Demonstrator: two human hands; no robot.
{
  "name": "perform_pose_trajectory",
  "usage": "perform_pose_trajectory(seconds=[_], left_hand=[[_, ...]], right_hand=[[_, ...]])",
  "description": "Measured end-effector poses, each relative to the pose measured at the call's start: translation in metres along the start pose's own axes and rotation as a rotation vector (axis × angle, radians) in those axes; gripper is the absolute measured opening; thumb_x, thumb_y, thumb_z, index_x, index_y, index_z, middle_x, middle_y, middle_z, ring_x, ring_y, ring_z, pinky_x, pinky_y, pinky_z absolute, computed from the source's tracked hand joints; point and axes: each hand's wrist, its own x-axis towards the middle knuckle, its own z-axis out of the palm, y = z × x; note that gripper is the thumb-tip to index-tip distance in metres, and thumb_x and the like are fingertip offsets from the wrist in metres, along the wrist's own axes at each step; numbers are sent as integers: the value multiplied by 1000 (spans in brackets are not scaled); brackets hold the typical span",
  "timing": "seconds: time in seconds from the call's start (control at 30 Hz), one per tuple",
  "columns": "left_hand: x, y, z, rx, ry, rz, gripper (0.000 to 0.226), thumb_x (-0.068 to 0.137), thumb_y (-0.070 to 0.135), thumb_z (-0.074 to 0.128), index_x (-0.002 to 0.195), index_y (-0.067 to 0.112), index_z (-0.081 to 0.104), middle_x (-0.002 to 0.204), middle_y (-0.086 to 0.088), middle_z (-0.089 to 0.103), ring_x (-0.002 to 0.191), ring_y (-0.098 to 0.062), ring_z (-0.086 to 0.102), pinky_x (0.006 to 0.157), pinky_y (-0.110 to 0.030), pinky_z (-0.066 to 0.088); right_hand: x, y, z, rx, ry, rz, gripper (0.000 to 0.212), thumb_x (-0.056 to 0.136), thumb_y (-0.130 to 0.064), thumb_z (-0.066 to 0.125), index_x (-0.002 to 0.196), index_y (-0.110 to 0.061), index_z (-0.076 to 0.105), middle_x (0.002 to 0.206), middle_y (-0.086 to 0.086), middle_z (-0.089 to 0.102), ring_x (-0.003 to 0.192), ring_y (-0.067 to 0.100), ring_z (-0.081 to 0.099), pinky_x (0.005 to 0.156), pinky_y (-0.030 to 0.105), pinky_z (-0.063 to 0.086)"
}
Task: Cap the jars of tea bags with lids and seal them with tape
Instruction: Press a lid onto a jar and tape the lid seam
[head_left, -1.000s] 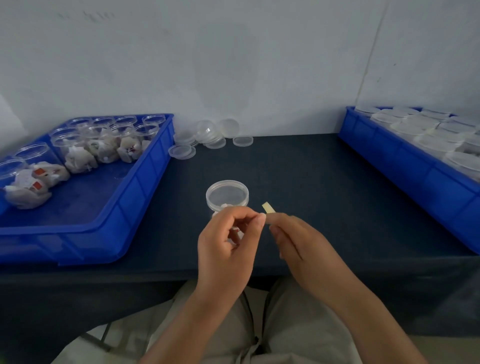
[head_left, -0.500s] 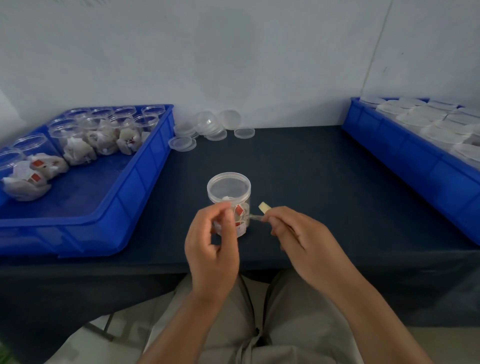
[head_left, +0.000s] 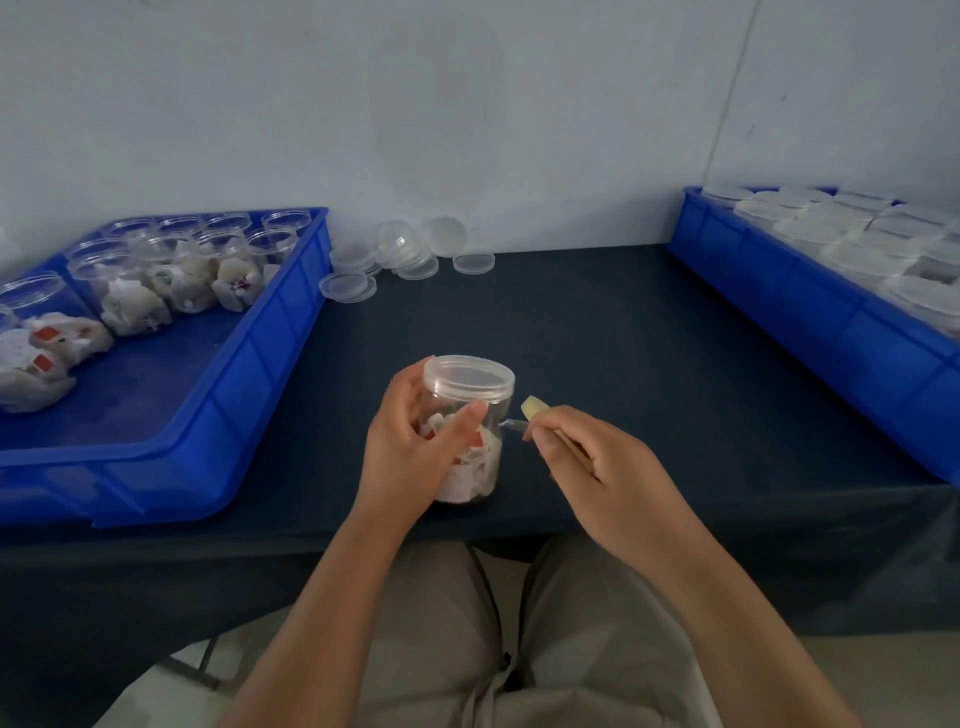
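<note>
Now for the sealing step: the left hand (head_left: 410, 447) has its grip curled round the jar of tea bags (head_left: 487, 460), thumb across the front. The jar stands on the dark table (head_left: 597, 338) near its front edge, with its lid (head_left: 469, 378) on. The right hand (head_left: 597, 467) pinches a strip of tape (head_left: 532, 408) between thumb and fingertips. Its yellowish end sticks up, and a clear stretch seems to reach the jar's side just under the lid, though I cannot tell whether it has stuck there.

To do this well, I judge the strip should cross the seam between lid and wall, be pulled taut, then be pressed flat while the left hand steadies or turns the jar. A slack strip would wrinkle.

Uncapped jars (head_left: 182, 275) fill the left blue tray (head_left: 249, 374). Loose lids (head_left: 410, 254) lie against the pale wall (head_left: 467, 104), and capped jars (head_left: 857, 244) sit in the right blue tray (head_left: 810, 312).
</note>
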Motion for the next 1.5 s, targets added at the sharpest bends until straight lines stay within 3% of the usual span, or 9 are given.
perform_pose_trajectory(seconds=[0.1, 0.2, 0.3, 0.43, 0.57, 0.8, 1.1, 1.3, 1.5], left_hand=[[-7, 3, 3, 46, -76, 52, 72, 90, 62, 65, 156, 39, 45, 135, 37, 58, 127, 7, 59, 93, -11, 52], [-10, 11, 4, 44, -141, 57, 68, 96, 60, 58, 156, 64, 25, 135, 51, 49, 128, 13, 56, 91, -7, 50], [-9, 15, 4, 87, -166, 80, 61, 96, 61, 58, 150, 67, 31, 140, 38, 52, 130, 5, 57, 93, -18, 54], [-11, 14, 7, 131, -140, 155, 77, 78, 75, 77, 143, 62, 38, 137, 27, 57, 129, -5, 60, 96, -25, 54], [-10, 15, 11, 193, -84, 209, 81, 73, 80, 78, 140, 48, 47, 130, 28, 59, 122, -4, 63, 91, -17, 54], [-7, 14, 12, 213, -64, 202, 89, 68, 88, 74, 142, 44, 48, 128, 29, 60, 122, -3, 63, 89, -10, 51], [0, 7, 10, 170, -100, 169, 66, 87, 70, 70, 142, 44, 47, 130, 21, 63, 120, -6, 66, 95, -39, 60], [11, 12, 5, 65, -238, 67, 54, 87, 61, 70, 137, 51, 50, 124, 28, 63, 113, 0, 67, 77, -21, 60], [25, 16, 1, 16, -389, 5, 53, 89, 65, 64, 138, 46, 54, 122, 28, 65, 112, -1, 68, 82, -13, 55]], right_hand=[[2, 0, 0, 47, -38, 38, 20, 109, -43, 48, 105, -39, 67, 94, -23, 66, 91, 0, 62, 74, 12, 44], [3, 1, 0, 53, -48, 64, 19, 109, -42, 50, 102, -39, 68, 89, -26, 63, 86, -1, 60, 70, 9, 41], [4, 0, 0, 35, -33, 66, 20, 108, -43, 51, 103, -37, 69, 86, -18, 64, 87, 2, 60, 68, 15, 40], [3, -1, 0, 2, -15, 45, 21, 109, -43, 49, 102, -37, 67, 87, -16, 65, 90, 4, 61, 71, 18, 43], [2, -1, 2, -32, 21, 27, 25, 107, -44, 47, 110, -35, 70, 95, -18, 69, 94, 2, 63, 79, 23, 52], [2, -1, 1, -101, 35, 7, 26, 109, -45, 46, 114, -34, 69, 94, -16, 68, 91, 3, 63, 80, 28, 54], [1, -6, 0, -198, 29, 19, 33, 109, -50, 41, 123, -35, 67, 97, -11, 68, 89, 8, 63, 79, 33, 55], [3, -3, -1, -159, 17, 2, 31, 108, -50, 42, 123, -37, 65, 99, -15, 68, 93, 3, 62, 80, 28, 54], [7, 15, -18, -61, -152, 4, 31, 110, -59, 37, 134, -54, 55, 119, -37, 65, 112, -12, 60, 89, 18, 51]])
